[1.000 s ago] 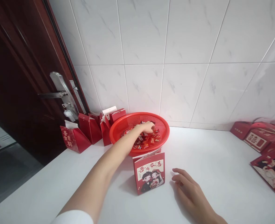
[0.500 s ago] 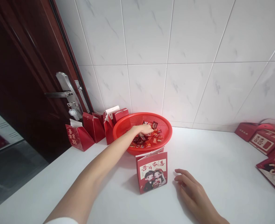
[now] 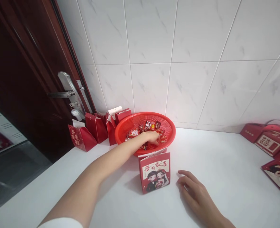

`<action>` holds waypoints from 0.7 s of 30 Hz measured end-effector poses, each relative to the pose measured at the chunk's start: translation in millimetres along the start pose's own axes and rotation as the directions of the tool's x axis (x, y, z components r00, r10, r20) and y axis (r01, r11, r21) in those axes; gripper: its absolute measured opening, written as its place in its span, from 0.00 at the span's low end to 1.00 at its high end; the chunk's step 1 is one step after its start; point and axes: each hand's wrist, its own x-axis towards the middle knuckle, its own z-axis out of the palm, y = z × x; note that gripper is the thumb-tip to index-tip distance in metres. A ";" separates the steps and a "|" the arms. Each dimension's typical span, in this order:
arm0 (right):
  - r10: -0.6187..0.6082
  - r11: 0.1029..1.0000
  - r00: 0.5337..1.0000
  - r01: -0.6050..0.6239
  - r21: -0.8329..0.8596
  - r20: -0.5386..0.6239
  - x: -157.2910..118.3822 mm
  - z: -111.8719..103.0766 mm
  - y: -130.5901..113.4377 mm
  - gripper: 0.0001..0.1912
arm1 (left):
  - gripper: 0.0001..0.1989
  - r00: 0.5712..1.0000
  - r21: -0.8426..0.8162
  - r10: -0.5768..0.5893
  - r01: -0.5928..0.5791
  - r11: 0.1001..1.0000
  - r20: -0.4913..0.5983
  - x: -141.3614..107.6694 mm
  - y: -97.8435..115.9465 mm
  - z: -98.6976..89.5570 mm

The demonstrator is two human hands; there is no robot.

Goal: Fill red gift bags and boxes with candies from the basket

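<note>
A red plastic colander (image 3: 123, 126) holds several wrapped candies (image 3: 149, 125) in red and dark wrappers. My left hand (image 3: 153, 137) reaches down into it from the left, fingers bent together among the candies. What its fingertips pinch, if anything, is hidden. Just in front of the colander stands a red paper gift box (image 3: 155, 174), upright, with a cartoon couple on its face and its top flaps apart. Resting on the table to the right of that box, my right hand (image 3: 194, 191) is open and empty, fingers loosely curved and not touching the box.
Several red gift boxes (image 3: 83, 139) stand at the left beside the colander, near a dark door (image 3: 35, 63). At the right edge lie more red boxes (image 3: 268, 142) and a flat printed packet (image 3: 279, 172). A tiled wall (image 3: 151, 85) bounds the white table (image 3: 208, 152) behind.
My left hand has moved slightly right and nearer within the colander, uncovering candies behind it. My right hand and the front gift box have stayed in place.
</note>
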 end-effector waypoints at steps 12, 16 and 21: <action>0.012 1.000 1.000 -0.012 0.021 -0.013 0.8 -0.5 -4.4 0.14 | 0.18 0.971 -0.472 -0.095 -0.019 0.881 -0.218 -5.5 -34.9 -26.7; 0.016 1.000 1.000 -0.016 0.009 -0.003 0.9 -0.6 -3.2 0.13 | 0.28 0.974 -0.567 -0.149 0.026 0.823 -0.171 -8.2 -40.9 -26.4; 0.033 0.999 0.999 -0.033 0.027 0.014 0.6 -0.6 -3.0 0.13 | 0.33 0.950 -0.547 -0.238 0.091 0.832 -0.204 -8.5 -46.7 -27.3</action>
